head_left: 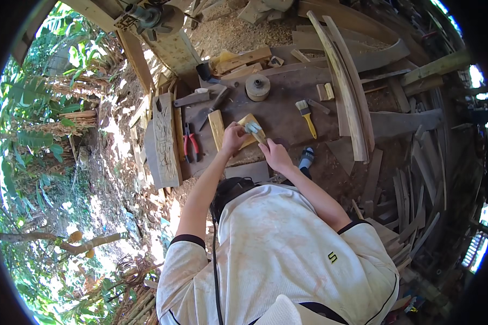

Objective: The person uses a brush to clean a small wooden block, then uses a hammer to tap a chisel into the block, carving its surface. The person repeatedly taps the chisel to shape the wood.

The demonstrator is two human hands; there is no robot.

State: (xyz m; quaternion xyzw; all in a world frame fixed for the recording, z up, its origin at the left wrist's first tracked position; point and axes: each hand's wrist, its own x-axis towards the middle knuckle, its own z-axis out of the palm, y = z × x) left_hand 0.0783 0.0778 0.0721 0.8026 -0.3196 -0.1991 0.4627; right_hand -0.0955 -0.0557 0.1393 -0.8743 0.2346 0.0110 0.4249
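Note:
A pale yellow wooden block (248,118) lies slanted on the brown work surface (279,116) before me. My left hand (234,137) is closed at its left side, with the fingers on a small pale bluish piece (252,127) that looks like a crumpled cloth or sheet and rests against the wood. My right hand (277,156) grips the block's near right corner between thumb and fingers. Left of the block is a second wooden block (216,129). A brush with a yellow handle (307,120) lies to the right, and red-handled pliers (190,143) lie to the left.
A round pale container (257,87) stands behind the block. A hammer-like tool (213,108) lies at the back left. Long curved boards (344,86) cross the right side, and a worn plank (167,141) edges the left. Wood offcuts (244,60) are heaped behind.

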